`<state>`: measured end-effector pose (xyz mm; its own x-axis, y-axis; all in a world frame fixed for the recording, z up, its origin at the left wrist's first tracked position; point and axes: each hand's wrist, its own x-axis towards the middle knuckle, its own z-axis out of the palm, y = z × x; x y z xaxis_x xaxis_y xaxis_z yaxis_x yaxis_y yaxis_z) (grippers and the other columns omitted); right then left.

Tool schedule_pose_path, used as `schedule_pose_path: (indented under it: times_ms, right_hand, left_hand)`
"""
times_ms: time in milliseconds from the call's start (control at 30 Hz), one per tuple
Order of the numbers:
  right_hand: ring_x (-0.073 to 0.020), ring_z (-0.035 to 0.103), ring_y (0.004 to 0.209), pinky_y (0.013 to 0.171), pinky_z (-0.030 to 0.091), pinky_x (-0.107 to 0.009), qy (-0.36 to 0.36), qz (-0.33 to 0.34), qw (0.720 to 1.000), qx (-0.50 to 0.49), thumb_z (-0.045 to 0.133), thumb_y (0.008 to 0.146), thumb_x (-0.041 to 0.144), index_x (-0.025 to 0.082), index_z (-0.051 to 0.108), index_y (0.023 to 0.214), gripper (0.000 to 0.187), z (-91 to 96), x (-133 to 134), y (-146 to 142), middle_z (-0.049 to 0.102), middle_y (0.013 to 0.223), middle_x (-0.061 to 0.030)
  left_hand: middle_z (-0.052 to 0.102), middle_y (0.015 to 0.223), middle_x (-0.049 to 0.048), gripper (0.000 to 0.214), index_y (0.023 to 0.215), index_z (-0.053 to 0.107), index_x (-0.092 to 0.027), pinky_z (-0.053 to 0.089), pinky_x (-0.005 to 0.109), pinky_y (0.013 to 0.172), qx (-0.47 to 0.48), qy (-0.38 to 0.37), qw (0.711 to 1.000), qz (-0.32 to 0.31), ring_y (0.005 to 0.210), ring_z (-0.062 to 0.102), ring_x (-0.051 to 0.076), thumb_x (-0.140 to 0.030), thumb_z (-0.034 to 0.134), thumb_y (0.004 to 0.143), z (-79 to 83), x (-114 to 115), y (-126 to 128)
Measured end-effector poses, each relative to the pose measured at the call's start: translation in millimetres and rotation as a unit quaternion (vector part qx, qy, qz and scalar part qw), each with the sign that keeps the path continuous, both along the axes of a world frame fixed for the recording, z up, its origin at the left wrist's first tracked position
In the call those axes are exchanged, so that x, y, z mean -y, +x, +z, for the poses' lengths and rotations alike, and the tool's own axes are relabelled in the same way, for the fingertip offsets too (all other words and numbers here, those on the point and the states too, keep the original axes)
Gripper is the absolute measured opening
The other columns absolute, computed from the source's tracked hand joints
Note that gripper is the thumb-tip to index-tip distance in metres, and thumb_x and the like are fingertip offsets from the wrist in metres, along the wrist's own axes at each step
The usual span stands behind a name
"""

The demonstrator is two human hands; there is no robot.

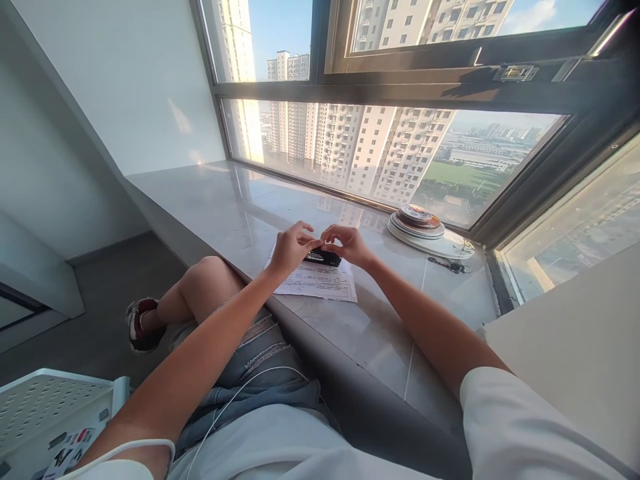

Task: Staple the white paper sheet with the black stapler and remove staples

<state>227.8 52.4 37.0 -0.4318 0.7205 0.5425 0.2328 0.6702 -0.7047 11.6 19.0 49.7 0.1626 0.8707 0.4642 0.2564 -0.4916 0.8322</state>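
On the window ledge lies a printed sheet of paper (320,283), and a small black box-like object (327,258) rests on it. Just above that object, my left hand (295,245) and my right hand (349,245) meet at the fingertips. Thumb and fingers of each hand are pinched together; whatever they hold is too small to make out. The hands partly cover the black object's far side, so its exact kind cannot be told.
Right of my hands, a stack of plates and round discs (417,223) stands by the window (350,147). Dark keys or a cord (449,265) lie in front of it. The tiled ledge (365,340) ends at my legs. A white perforated rack (55,400) stands lower left.
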Motion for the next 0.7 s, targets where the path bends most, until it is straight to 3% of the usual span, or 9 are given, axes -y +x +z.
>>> schedule_pose_path:
  times_ms: [100,167,233,333,433,500,600,700]
  right_hand:
    - [-0.0205,0.065,0.086,0.077,0.052,-0.035,-0.007,-0.079,0.997,-0.009,0.073,0.082,0.051,0.021,0.072,0.097,0.034,-6.9,-13,19,0.074,0.099,-0.0076]
    - [-0.0212,0.065,0.088,0.075,0.051,-0.033,0.001,-0.155,0.988,0.009,0.071,0.081,0.04,0.02,0.071,0.094,0.024,-16.7,-23,36,0.075,0.099,-0.0079]
    - [-0.0214,0.065,0.086,0.077,0.051,-0.035,0.001,-0.232,0.972,0.035,0.067,0.076,0.03,0.019,0.07,0.087,0.016,-28.6,-32,54,0.076,0.096,-0.0075]
    - [-0.0206,0.066,0.079,0.081,0.052,-0.037,-0.028,-0.31,0.949,0.04,0.064,0.072,0.024,0.019,0.068,0.082,0.012,-43.5,-45,72,0.077,0.089,-0.0065]
    - [-0.0205,0.068,0.077,0.08,0.053,-0.036,-0.053,-0.326,0.943,0.036,0.064,0.072,0.021,0.019,0.07,0.081,0.012,-50.3,-54,76,0.076,0.084,-0.0059]
    - [-0.02,0.069,0.076,0.08,0.053,-0.035,-0.058,-0.318,0.945,0.049,0.062,0.074,0.019,0.018,0.072,0.08,0.012,-51.7,-59,74,0.077,0.083,-0.0056]
    - [-0.0201,0.068,0.075,0.083,0.052,-0.036,-0.049,-0.314,0.943,0.093,0.061,0.075,0.017,0.019,0.075,0.078,0.014,-53.5,-63,71,0.076,0.079,-0.0045]
    - [-0.0204,0.066,0.076,0.088,0.051,-0.038,-0.049,-0.308,0.941,0.131,0.061,0.078,0.016,0.021,0.077,0.08,0.017,-55.5,-63,70,0.077,0.083,-0.0048]
  left_hand:
    - [0.076,0.094,0.0072,0.025,0.11,0.065,-0.022,0.054,0.038,0.093,-0.068,0.055,0.992,0.088,0.095,0.073,0.026,-0.041,0.065,0.093,-2.4,-33,-16]
    - [0.073,0.11,0.0139,0.019,0.107,0.067,-0.021,0.048,0.044,0.103,-0.138,0.033,0.982,0.127,0.111,0.068,0.032,-0.031,0.065,0.091,-11.6,-61,-30]
    - [0.062,0.136,0.0211,0.028,0.109,0.068,-0.02,0.04,0.053,0.111,-0.194,-0.033,0.971,0.137,0.132,0.054,0.041,-0.026,0.072,0.082,-24.9,-86,-41]
    - [0.051,0.152,0.0192,0.034,0.116,0.069,-0.024,0.026,0.065,0.116,-0.226,-0.092,0.965,0.101,0.146,0.039,0.044,-0.027,0.069,0.082,-45.5,-112,-52]
    - [0.057,0.148,0.0147,0.029,0.112,0.072,-0.026,0.021,0.061,0.12,-0.248,-0.083,0.961,0.089,0.148,0.037,0.039,-0.028,0.065,0.084,-60.1,-124,-56]
    - [0.065,0.138,0.0141,0.026,0.108,0.075,-0.025,0.028,0.055,0.119,-0.266,-0.053,0.959,0.086,0.142,0.045,0.037,-0.028,0.062,0.086,-65.6,-126,-58]
    - [0.074,0.113,0.0149,0.021,0.095,0.078,-0.022,0.044,0.045,0.107,-0.276,-0.007,0.956,0.095,0.119,0.062,0.036,-0.027,0.059,0.086,-67.7,-125,-58]
    - [0.074,0.093,0.0141,0.014,0.083,0.077,-0.021,0.05,0.041,0.096,-0.266,0.006,0.958,0.112,0.1,0.068,0.034,-0.023,0.064,0.082,-63.7,-122,-55]
